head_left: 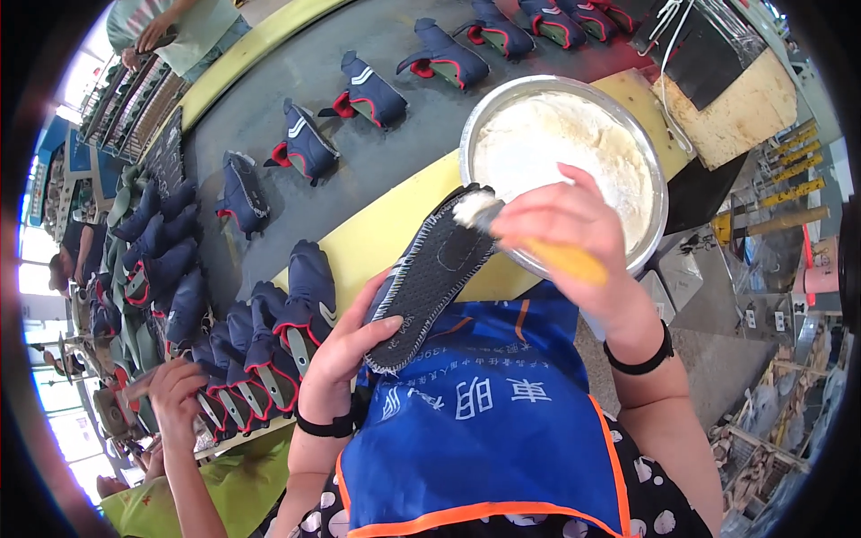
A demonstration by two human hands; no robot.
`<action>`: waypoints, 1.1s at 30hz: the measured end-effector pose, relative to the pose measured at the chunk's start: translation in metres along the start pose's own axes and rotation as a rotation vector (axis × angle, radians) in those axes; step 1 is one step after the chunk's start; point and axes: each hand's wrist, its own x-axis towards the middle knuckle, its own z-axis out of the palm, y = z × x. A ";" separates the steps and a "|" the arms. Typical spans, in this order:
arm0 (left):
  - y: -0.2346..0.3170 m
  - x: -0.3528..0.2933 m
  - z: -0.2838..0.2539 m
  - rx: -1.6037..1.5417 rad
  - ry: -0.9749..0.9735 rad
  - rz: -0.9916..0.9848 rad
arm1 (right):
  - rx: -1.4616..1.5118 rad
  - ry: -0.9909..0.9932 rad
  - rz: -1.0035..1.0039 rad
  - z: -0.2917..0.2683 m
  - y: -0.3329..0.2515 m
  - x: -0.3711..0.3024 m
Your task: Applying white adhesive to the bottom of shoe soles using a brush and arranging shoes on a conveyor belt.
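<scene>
My left hand [352, 334] is closed around a dark shoe upper [421, 287], held with its black stitched underside facing up. My right hand [574, 224] grips a brush [567, 259] with a yellow-orange handle. The brush's whitish, paste-covered bristles touch or hover just over the far end of the underside; I cannot tell which. Right behind my right hand is a metal basin [656, 170] holding creamy white paste [529, 134]. The upper is tilted, its far end close to the basin's left rim.
Navy shoe uppers with red trim [309, 143] stand spaced along a grey conveyor belt [359, 170]. More uppers [269, 359] crowd the yellow ledge on the left, near a co-worker's hand [175, 394]. Another person [170, 36] stands across the belt. A stained board [735, 108] lies beyond the basin.
</scene>
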 end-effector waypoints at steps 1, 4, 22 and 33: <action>0.001 -0.001 0.000 0.014 -0.006 0.009 | 0.020 -0.070 -0.042 0.003 -0.008 0.005; 0.002 -0.003 -0.002 0.019 0.007 -0.015 | 0.150 -0.146 -0.111 0.015 -0.019 0.015; -0.024 0.008 -0.032 -0.262 -0.022 -0.069 | 0.291 0.135 0.047 0.060 0.000 0.024; -0.025 0.004 -0.027 -0.049 -0.041 0.008 | 0.356 0.427 0.410 0.061 0.006 0.018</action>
